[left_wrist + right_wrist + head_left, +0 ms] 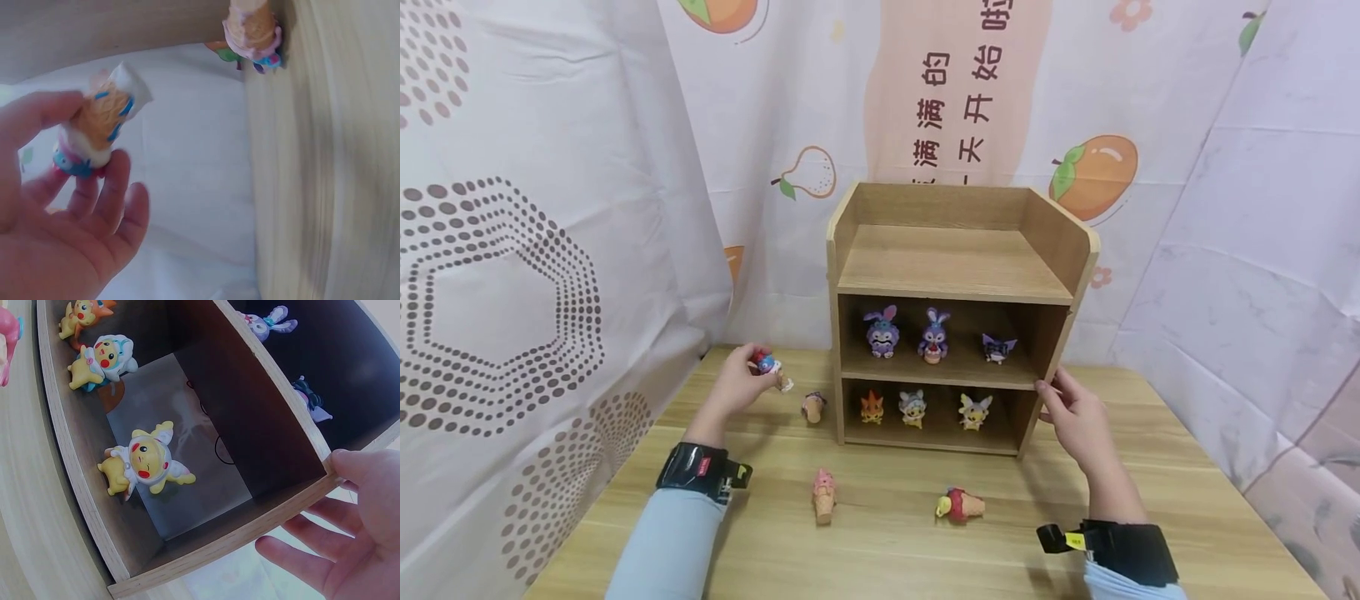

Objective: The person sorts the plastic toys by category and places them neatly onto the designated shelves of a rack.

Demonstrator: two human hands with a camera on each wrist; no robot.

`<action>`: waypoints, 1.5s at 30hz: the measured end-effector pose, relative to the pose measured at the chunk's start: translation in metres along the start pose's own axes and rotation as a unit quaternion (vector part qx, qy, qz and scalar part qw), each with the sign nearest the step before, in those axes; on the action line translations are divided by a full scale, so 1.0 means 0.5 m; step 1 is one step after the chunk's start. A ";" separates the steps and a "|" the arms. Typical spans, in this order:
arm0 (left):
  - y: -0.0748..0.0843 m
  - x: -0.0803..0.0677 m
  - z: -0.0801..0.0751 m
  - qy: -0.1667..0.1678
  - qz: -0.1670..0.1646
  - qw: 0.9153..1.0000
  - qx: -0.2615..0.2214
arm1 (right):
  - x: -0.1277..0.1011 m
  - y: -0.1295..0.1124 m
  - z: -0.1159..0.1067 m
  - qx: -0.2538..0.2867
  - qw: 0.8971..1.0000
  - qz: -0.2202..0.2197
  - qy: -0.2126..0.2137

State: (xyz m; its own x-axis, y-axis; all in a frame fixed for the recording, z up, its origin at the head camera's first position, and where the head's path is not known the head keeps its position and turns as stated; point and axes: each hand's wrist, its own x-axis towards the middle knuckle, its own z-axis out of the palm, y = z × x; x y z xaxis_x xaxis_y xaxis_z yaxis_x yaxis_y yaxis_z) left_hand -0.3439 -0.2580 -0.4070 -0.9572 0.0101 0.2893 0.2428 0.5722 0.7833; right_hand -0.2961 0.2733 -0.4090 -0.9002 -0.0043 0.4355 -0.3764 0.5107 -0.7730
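My left hand [739,390] holds an ice-cream-cone figurine [105,119] over the left part of the table, thumb on the waffle cone and fingers at its blue and red head. In the left wrist view its white tip points up. A second cone figurine [813,407] stands head down on the table, just right of that hand. At the wooden shelf [951,260], my right hand [1078,421] grips the right side panel, thumb on the front edge by the middle board and fingers along the outer face. Nearest inside is a yellow figurine with a white hood [147,459].
Two purple rabbit figurines and a small dark-and-purple figurine [997,348] stand on the middle level. Below are an orange figurine [872,407] and a grey-hooded one [913,409]. A pink cone figurine [823,498] and a red one [958,505] lie in front. Printed curtains hang behind.
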 end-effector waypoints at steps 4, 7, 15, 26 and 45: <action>0.016 -0.003 -0.002 0.058 0.008 0.998 -0.030 | 0.001 0.001 0.001 -0.004 1.000 0.003 -0.002; 0.031 -0.007 -0.003 0.095 0.011 0.994 -0.053 | 0.000 -0.002 0.001 -0.003 1.000 0.004 -0.001; 0.071 -0.021 -0.008 0.135 0.033 0.986 -0.093 | 0.003 0.000 0.001 -0.008 1.000 -0.004 0.002; 0.127 -0.047 -0.004 0.152 0.084 0.981 -0.086 | -0.001 -0.003 -0.001 0.000 1.000 -0.001 0.001; 0.203 -0.088 0.017 0.191 0.221 0.953 -0.079 | -0.004 -0.012 -0.001 -0.003 1.000 0.002 0.002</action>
State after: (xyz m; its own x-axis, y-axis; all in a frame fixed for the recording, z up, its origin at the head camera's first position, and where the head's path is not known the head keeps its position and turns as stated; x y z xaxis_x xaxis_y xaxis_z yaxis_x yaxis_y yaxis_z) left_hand -0.2783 -0.1933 -0.3447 -0.6364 -0.0952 0.7655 0.6584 0.4500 0.6033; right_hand -0.2920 0.2705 -0.4049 -0.9007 0.0012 0.4343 -0.3716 0.5157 -0.7720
